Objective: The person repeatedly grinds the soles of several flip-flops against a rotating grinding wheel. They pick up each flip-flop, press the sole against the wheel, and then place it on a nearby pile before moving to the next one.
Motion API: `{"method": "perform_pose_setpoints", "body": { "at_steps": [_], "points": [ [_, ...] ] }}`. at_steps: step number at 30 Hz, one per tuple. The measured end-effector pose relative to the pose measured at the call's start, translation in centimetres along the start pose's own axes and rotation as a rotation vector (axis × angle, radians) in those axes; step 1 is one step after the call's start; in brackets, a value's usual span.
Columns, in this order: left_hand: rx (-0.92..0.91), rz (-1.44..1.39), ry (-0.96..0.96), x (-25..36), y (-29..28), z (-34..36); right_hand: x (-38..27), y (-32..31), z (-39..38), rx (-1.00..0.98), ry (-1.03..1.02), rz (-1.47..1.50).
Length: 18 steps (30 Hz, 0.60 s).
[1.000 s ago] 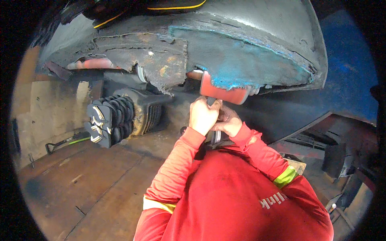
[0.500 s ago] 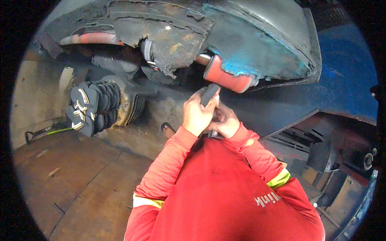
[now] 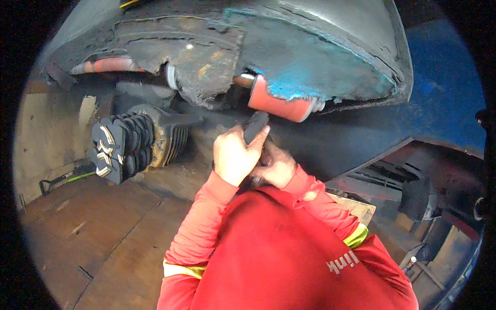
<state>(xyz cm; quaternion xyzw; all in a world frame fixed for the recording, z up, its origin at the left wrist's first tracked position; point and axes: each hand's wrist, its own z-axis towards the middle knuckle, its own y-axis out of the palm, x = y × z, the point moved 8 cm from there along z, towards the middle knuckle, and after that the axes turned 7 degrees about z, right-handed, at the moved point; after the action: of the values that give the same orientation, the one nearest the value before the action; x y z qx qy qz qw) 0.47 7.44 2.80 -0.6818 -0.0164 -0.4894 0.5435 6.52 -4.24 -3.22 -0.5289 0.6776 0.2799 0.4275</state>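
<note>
A dark flip-flop [image 3: 257, 127], seen nearly edge-on, sticks up from my two hands. My left hand [image 3: 231, 155] is closed round it from the left, with the thumb along its side. Close beside it, my right hand [image 3: 277, 165] is curled round the lower part, most of which is hidden. Just beyond the flip-flop's upper end sits a red sanding drum [image 3: 281, 102] under a dusty dark hood [image 3: 310, 57]. The flip-flop's tip lies near the drum's lower left edge; whether they touch I cannot tell.
To the left, several black flip-flops with striped straps [image 3: 107, 150] hang in rows by a stack of dark stools [image 3: 173, 129]. Another red belt [image 3: 111, 64] shows under the hood's left side. A blue surface [image 3: 434, 88] and machine parts [image 3: 416, 199] are at right.
The view has shifted a little. My hands and the flip-flop have moved slightly left and down, and the flip-flop's tip now stands a little lower relative to the drum.
</note>
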Motion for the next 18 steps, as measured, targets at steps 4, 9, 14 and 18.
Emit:
{"method": "perform_pose_setpoints", "body": {
  "at_steps": [4,9,14,18],
  "points": [
    [-0.018,0.122,-0.017,0.0,0.0,0.7,-0.1,1.6,1.0,-0.224,-0.112,0.591],
    [-0.055,0.214,0.072,-0.3,2.5,2.2,2.5,0.6,3.0,-0.195,0.033,0.458],
    [-0.082,0.116,-0.112,-1.9,3.6,1.6,1.6,-1.2,2.8,-0.190,-0.118,0.239],
    [-0.010,-0.003,-0.094,-1.0,2.4,0.5,3.5,-0.7,2.2,-0.185,0.095,0.258]
  ]
}}
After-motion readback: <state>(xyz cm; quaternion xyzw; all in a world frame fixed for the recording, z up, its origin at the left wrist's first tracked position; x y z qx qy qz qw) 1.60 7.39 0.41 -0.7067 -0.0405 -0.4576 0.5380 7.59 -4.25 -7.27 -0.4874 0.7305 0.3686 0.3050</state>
